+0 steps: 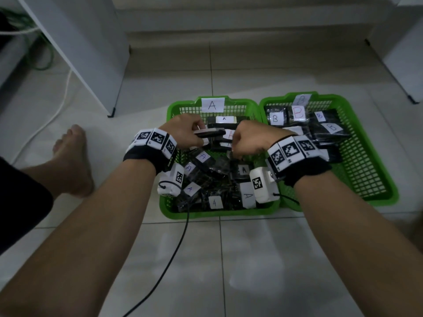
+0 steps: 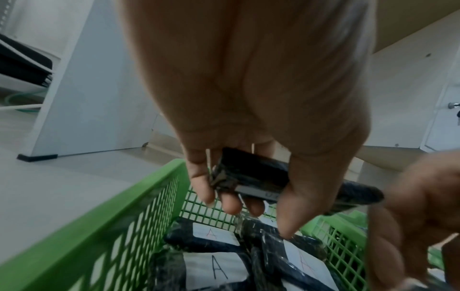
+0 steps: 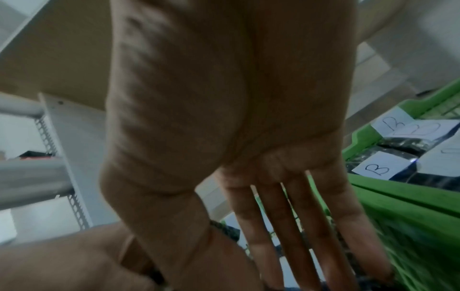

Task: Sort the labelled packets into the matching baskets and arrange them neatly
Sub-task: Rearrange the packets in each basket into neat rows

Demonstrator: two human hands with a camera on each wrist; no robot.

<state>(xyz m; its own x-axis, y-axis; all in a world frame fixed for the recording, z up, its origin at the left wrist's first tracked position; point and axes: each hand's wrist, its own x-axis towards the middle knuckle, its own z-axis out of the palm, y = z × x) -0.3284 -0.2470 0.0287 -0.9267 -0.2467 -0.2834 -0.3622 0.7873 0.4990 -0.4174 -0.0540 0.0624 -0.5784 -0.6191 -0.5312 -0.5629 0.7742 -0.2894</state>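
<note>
Two green mesh baskets stand side by side on the floor. Basket A on the left holds black packets with A labels, loose at the front and stacked at the back. Basket B holds B-labelled packets. My left hand grips a black packet edge-on above basket A; the left wrist view shows thumb and fingers round the packet. My right hand is just to its right, with straight fingers pointing down into basket A's pile. What its fingertips touch is hidden.
A bare foot rests on the tiles left of basket A. A black cable runs from my left wrist across the floor toward me. A white shelf leg, a green hose and a white cord lie at the back left.
</note>
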